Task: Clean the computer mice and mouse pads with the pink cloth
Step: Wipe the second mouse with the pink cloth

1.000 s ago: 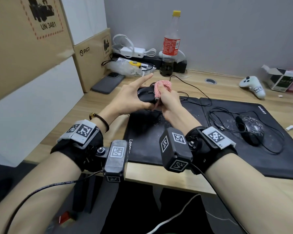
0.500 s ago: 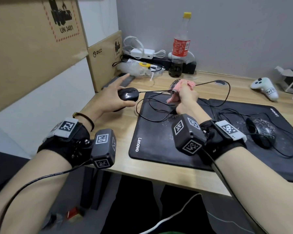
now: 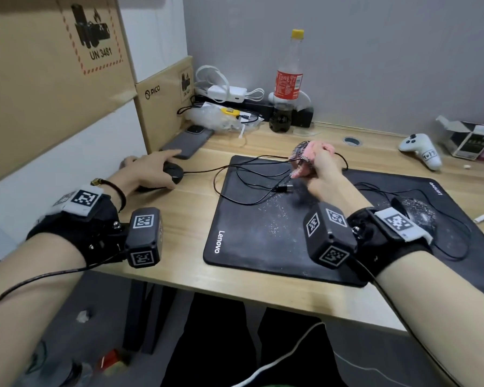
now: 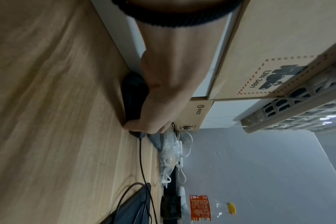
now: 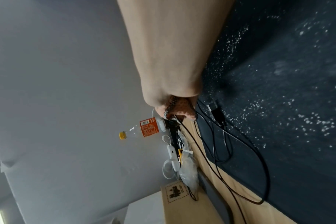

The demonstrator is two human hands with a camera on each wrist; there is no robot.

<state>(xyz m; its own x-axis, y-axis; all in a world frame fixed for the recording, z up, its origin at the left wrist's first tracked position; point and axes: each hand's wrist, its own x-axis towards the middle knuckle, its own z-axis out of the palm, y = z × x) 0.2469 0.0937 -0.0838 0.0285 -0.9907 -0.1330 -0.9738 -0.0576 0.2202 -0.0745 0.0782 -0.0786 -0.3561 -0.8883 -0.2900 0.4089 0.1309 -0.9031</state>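
Observation:
A black wired mouse (image 3: 174, 173) sits on the wooden desk (image 3: 179, 219), left of the left black mouse pad (image 3: 263, 233). My left hand (image 3: 148, 169) lies over it, thumb against its near side, index finger stretched out. The left wrist view shows the mouse (image 4: 134, 97) under my palm. Its cable and USB plug (image 3: 285, 188) lie across the pad, which is speckled with white dust. My right hand (image 3: 317, 167) grips the bunched pink cloth (image 3: 309, 153) above the pad's far part; the cloth (image 5: 179, 109) shows below my fist. A second dusty mouse (image 3: 415, 216) rests on the right pad (image 3: 453, 196).
A dark phone (image 3: 187, 143) and cardboard boxes (image 3: 162, 107) stand close behind my left hand. A cola bottle (image 3: 287, 82), white chargers (image 3: 229, 92) and a plastic bag (image 3: 218, 120) line the back wall. A white controller (image 3: 421, 150) and a small open box (image 3: 470, 139) lie at the back right.
My left hand has carried the black mouse leftward off the pad and down onto the bare desk, trailing its cable. My right hand keeps the cloth above the pad.

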